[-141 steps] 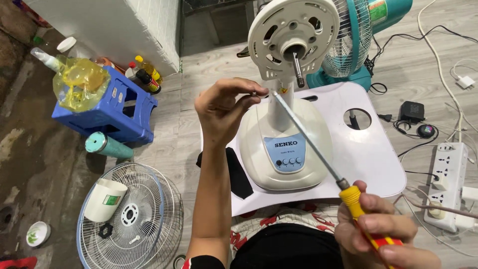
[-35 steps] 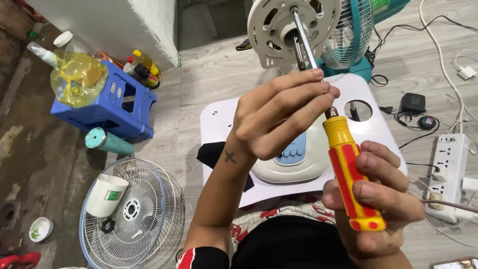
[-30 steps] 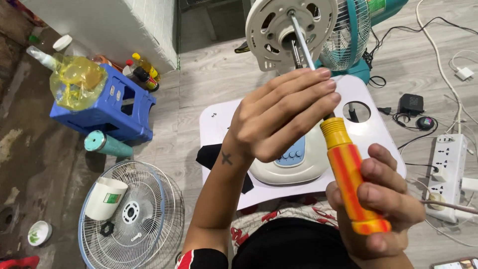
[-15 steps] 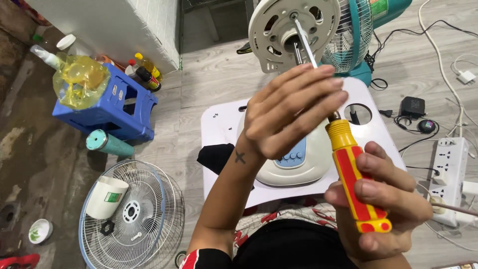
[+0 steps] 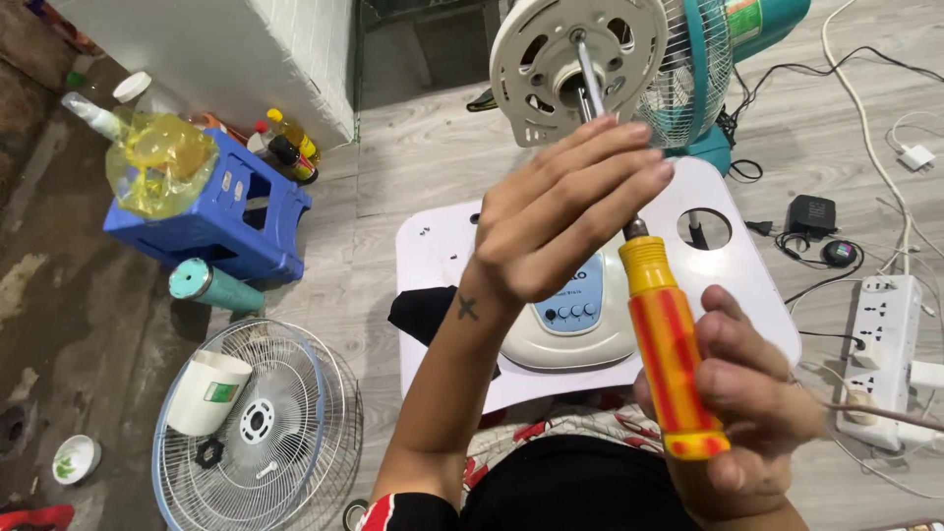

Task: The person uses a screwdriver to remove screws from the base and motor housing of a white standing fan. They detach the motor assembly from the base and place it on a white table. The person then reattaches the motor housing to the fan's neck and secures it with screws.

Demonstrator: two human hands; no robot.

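Note:
My right hand [image 5: 747, 403] grips the yellow and red handle of a long screwdriver [image 5: 671, 349] and holds it upright in front of me. Its metal shaft rises toward the round white fan motor housing [image 5: 580, 69]. My left hand [image 5: 565, 211] is raised in front of the shaft, fingers stretched out together; its fingertips are at the shaft, and I cannot tell if they pinch it. Below both hands the white fan base [image 5: 575, 329] with a blue button panel rests on a small white table [image 5: 442, 256].
A teal fan [image 5: 733, 59] stands behind the housing. On the floor at left lie a fan grille [image 5: 261, 433] with a white cup [image 5: 205, 391], a blue stool [image 5: 221, 211] bearing a yellow oil jug [image 5: 157, 162], and a teal bottle [image 5: 211, 287]. A power strip [image 5: 880, 344] and cables are at right.
The screwdriver came up from a low slant to nearly upright and close to the camera. My left hand moved from the housing to the shaft. Over the last second both hands drifted slightly.

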